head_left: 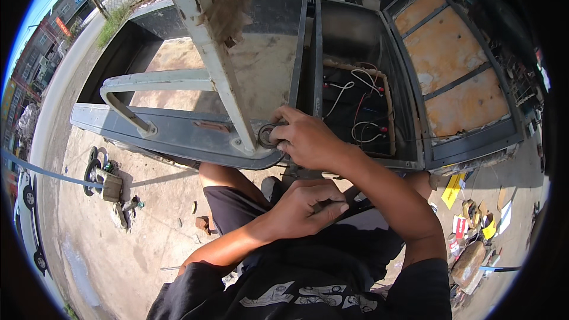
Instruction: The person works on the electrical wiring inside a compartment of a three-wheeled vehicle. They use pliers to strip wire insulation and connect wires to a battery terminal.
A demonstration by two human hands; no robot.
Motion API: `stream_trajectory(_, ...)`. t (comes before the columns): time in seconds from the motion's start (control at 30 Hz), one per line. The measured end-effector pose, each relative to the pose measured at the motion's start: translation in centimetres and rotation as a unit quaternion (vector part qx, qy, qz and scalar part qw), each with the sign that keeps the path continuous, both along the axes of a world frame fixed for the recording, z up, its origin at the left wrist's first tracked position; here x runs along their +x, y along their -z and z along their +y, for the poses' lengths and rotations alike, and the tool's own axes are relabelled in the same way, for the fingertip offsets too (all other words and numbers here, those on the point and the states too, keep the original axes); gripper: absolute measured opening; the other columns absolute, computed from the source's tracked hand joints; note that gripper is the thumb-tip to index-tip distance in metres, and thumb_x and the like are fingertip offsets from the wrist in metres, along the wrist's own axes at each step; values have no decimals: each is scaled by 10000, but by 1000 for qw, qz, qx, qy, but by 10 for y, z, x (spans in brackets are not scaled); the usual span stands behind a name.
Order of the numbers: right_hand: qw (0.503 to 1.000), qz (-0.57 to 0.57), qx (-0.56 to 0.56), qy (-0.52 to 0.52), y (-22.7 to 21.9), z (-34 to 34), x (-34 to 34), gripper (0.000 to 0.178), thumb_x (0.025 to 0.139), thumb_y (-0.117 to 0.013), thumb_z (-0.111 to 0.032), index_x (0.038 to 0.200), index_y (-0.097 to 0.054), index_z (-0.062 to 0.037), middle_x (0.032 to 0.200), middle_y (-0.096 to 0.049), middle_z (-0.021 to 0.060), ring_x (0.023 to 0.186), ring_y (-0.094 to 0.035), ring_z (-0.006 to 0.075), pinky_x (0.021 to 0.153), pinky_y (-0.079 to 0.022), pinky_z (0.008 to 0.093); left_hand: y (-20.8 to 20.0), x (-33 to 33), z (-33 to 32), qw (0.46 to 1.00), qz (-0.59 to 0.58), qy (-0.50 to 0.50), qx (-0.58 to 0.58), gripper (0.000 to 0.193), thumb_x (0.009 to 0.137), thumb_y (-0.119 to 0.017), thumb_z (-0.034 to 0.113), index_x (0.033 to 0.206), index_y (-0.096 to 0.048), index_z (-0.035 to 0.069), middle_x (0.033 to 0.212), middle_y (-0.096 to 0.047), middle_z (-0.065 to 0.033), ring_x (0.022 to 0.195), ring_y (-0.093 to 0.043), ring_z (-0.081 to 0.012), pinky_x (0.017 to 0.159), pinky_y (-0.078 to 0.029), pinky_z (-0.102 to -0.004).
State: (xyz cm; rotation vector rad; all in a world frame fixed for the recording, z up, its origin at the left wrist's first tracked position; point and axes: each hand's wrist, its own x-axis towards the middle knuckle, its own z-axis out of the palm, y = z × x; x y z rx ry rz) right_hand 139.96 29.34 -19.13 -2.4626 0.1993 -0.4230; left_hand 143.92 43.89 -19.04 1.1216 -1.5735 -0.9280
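Note:
My right hand (308, 141) reaches to the rim of a grey metal cargo bed (195, 133). Its thumb and fingers are closed on a round dark metal ring (266, 136), which looks like a bearing and sits beside the bolted foot of a pale upright post (216, 62). My left hand (309, 206) hangs over my lap, nearer to me, with its fingers loosely curled. The inside of that hand is hidden. A bent pale rail (157, 80) joins the post to the bed's edge, and a rusty handle (211, 126) lies between their feet.
On the right, a black compartment (355, 106) holds loose cables, its lid (455, 62) swung open. A wheeled part (106, 181) and scraps lie on the left ground. Tools, packets and a stone (468, 265) lie at the lower right. Beyond the road side stands a parked car (29, 219).

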Motion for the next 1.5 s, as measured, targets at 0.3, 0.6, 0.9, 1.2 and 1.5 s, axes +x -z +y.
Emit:
stream_trajectory(0.3,933,-77,352,-6,-11,-21,-58,205,879,-626,-67,1041,-585,51,1267,-566,157,1120,-561,197,947,-458,333,-7,35,-2,975,33,-195,-100,102,904,-559,-41,1002,-551,-15,1002,-564,-80,868,-564,-110,742,-466,-237)
stream_trajectory(0.6,900,-104,422,39,-18,-19,-106,334,938,-625,-253,1106,-582,33,953,-623,63,853,-572,95,762,-481,247,-19,24,-39,974,-20,-187,-129,243,872,-604,-50,1114,-609,-19,1059,-550,-109,903,-563,-152,779,-458,-235)
stream_trajectory(0.9,906,-205,338,152,0,-9,-117,346,946,-614,-296,980,-655,47,708,-630,43,636,-547,67,573,-449,222,3,10,-54,986,62,-152,-26,232,763,-758,7,964,-641,-5,769,-590,-53,662,-566,-115,589,-450,-249)
stream_trajectory(1.2,924,-179,282,186,-4,-11,-124,316,930,-638,-262,901,-676,50,657,-628,87,602,-547,79,551,-443,244,-17,8,-64,980,-62,-142,-125,178,711,-757,-38,877,-705,-1,829,-634,-75,701,-612,-155,614,-485,-261)
stream_trajectory(1.5,924,-149,274,221,-3,-10,-124,292,930,-636,-241,940,-695,45,645,-639,118,582,-560,90,537,-446,259,-17,7,-66,959,-179,-148,-162,141,762,-703,-38,899,-689,-6,827,-617,-107,685,-627,-230,577,-489,-302)
